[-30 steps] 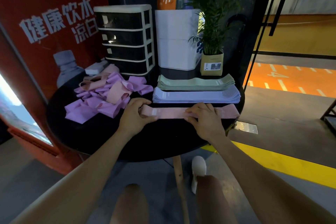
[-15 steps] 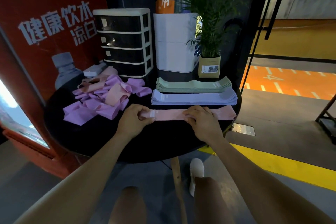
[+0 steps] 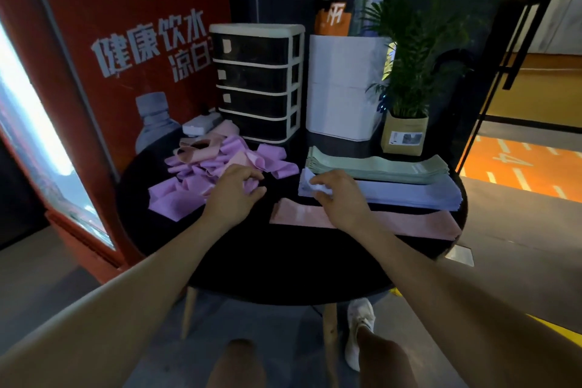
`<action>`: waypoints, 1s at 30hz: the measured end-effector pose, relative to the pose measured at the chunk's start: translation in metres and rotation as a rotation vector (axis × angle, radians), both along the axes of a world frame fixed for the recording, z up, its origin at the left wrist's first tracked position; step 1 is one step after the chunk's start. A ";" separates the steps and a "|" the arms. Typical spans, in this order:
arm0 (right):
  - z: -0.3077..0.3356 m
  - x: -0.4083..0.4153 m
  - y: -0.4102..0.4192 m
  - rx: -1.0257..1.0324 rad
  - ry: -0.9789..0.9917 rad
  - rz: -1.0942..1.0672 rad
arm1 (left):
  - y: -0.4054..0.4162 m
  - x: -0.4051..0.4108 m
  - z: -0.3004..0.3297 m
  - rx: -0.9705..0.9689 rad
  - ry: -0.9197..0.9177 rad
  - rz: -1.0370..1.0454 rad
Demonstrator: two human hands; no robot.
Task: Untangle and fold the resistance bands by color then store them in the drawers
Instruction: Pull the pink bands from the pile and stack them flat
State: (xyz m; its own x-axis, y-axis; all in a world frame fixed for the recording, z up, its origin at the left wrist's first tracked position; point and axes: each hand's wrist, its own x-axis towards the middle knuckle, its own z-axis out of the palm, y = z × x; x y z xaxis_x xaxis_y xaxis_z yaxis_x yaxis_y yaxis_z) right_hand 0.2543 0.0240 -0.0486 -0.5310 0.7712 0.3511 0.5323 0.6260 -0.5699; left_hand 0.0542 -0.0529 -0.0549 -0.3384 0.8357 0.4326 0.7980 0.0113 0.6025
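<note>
At about nine o'clock on the round black counter lies a messy pile of purple and pink bands, all twisted up together. A small white box sits just behind the pile, near the red poster wall.

The left hand reaches out from a long, straight arm to the near right edge of that pile. Its palm faces down and its fingers are curled in, touching the purple cloth. I cannot tell if they really grip a band or just rest on it.

At about twelve o'clock stands the drawer box, with four dark drawers, all closed. Next to it, toward one o'clock, is a tall white box, and then a green plant in a tan pot.

The right hand comes in from the other arm, bent a little at the wrist, palm down. Its fingers are curled round the left end of the stack of light blue bands, pinching a small white bit there. This stack lies flat at about two o'clock. Just behind it, touching it, is a flat stack of green bands.

In front of the blue stack, one pink band lies flat and long on the counter, running from the middle out toward three o'clock. The right wrist crosses over it.

Below the counter you can see bare knees and one white shoe on the gray floor.
</note>
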 end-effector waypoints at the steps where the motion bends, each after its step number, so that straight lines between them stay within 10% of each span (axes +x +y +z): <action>1: 0.004 -0.013 0.001 -0.002 0.009 0.013 | 0.000 -0.010 0.002 0.001 0.017 0.029; 17: 0.018 -0.137 0.041 -0.057 0.028 0.187 | 0.036 -0.070 0.017 -0.196 0.041 0.061; 30: 0.077 -0.141 0.071 -0.137 0.278 0.216 | 0.064 -0.087 0.122 0.182 -0.273 -0.004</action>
